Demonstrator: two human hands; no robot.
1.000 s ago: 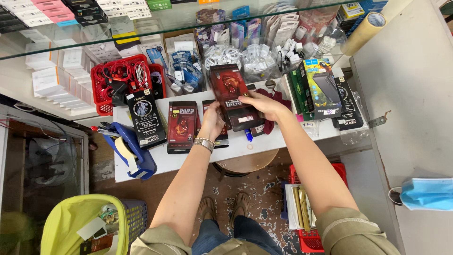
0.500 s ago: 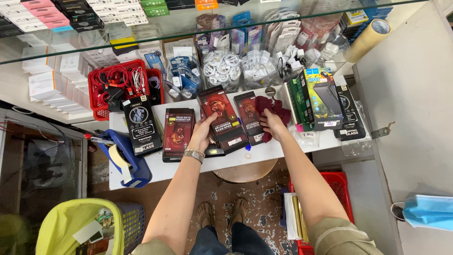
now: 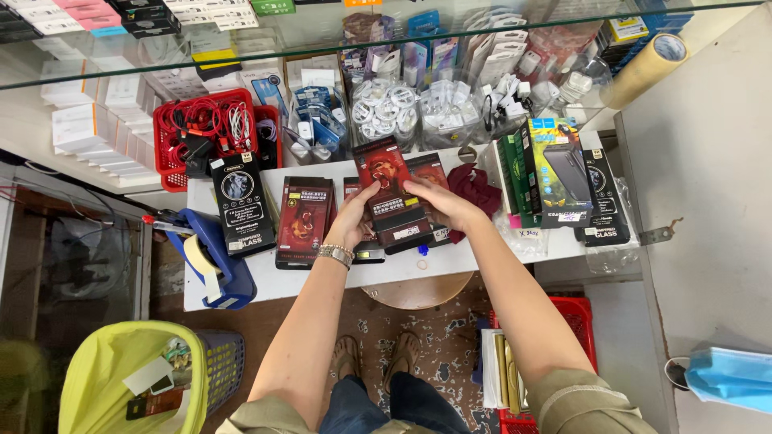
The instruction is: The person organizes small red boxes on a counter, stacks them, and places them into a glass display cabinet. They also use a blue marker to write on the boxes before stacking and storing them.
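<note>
A phone-accessory shop: glass counter (image 3: 450,32), boxed stock (image 3: 80,120), cable basket (image 3: 213,133).

Dark red flat package (image 3: 392,197) in both hands.

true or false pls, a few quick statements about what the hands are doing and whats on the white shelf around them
1. Both hands hold the same dark red flat box. True: the left hand grips its left edge and the right hand its right edge.
2. The left wrist is bare. False: it wears a metal wristwatch.
3. A blue tape dispenser sits at the left end of the white shelf. True.
4. The red basket holds fruit. False: it holds red and white cables.
5. The bin at lower left has a black liner. False: its liner is yellow-green.
</note>
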